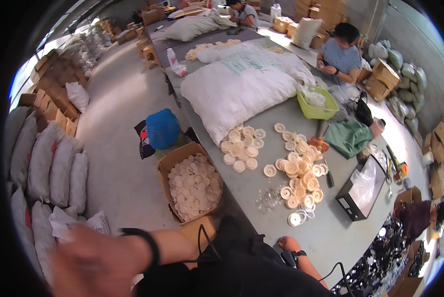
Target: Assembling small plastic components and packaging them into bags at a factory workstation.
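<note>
Left hand (95,260) is hanging blurred, left of disc-filled carton (175,157). Right hand (288,243) is resting at table (246,198) edge. Can't tell either grip.

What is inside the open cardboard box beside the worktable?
The open cardboard box holds a heap of pale round pieces, their top layer visible. Whatever lies beneath that layer, and the box's bottom, is covered.
</note>
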The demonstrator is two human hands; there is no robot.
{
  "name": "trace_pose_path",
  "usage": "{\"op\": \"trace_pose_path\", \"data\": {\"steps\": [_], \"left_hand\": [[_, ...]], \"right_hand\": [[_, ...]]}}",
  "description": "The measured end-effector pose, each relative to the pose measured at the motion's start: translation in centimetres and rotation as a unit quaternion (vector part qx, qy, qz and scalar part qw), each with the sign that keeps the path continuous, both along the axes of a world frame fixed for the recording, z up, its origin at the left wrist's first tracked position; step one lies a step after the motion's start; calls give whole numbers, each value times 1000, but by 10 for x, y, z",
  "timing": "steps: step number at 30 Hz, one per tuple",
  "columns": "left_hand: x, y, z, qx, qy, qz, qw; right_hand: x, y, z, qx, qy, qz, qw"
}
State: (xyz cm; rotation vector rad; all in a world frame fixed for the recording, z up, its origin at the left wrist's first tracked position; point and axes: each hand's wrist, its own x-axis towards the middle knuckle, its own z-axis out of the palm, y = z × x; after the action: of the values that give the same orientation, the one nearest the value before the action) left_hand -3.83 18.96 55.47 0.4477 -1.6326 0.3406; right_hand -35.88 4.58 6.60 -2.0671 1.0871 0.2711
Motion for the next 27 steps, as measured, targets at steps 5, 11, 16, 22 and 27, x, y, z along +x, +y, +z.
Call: {"op": "trace_pose_path", "data": {"steps": [5,11,16,22,27], "left_hand": [[-35,-81,-17,154,-80,-420,891],[-40,-64,-17,157,48,-559,813],[-25,-74,-20,154,45,-588,793],[-17,-80,-16,129,32,-558,819],[-18,-101,-24,105,23,-587,802]], "right_hand": [[-17,-5,-59,16,136,-78,987],[21,-13,-10,51,70,31,996],[47,-26,6,44,62,16,997],[62,-28,2,39,49,36,997],[55,-23,-3,75,28,-31,996]]}}
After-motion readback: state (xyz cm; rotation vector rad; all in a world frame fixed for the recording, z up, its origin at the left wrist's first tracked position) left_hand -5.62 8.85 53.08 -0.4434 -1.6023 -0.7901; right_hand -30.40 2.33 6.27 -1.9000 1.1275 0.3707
